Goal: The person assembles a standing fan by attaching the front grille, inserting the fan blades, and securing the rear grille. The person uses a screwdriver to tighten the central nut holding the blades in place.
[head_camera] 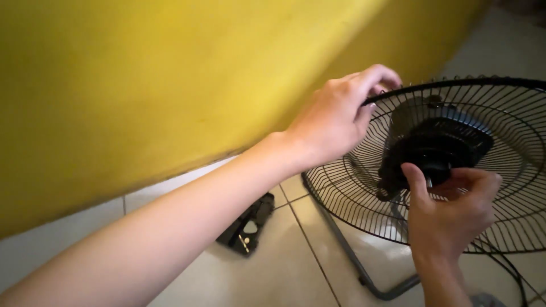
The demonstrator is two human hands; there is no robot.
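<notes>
One fan guard point(512, 170), a round black wire grille, is seen tilted at the right of the view, with one black motor hub point(435, 145) at its centre. Two hands are in view. The left hand point(335, 116) is closed over the guard's upper left rim, the fingers curled around the outer ring wire. The right hand point(449, 207) is held just below the hub, the thumb and fingers pinched together on a small black knob point(435, 167) at the hub's front; what exactly is gripped there is partly hidden by the fingers.

One grey metal stand tube point(347, 250) is seen running beneath the guard across the floor and bending at the lower right. One thin black cable point(509, 267) is looped on the floor near the lower right corner. One small black bracket point(247, 227), with a pale cut-out and a brass-coloured screw, is lying flat on the floor, well apart from the guard and partly covered by the left forearm.

The floor point(284, 273) is laid with pale, glossy tiles joined by dark grout lines. A yellow wall point(142, 85) is seen filling the upper left of the view, met by the tiles at its foot.
</notes>
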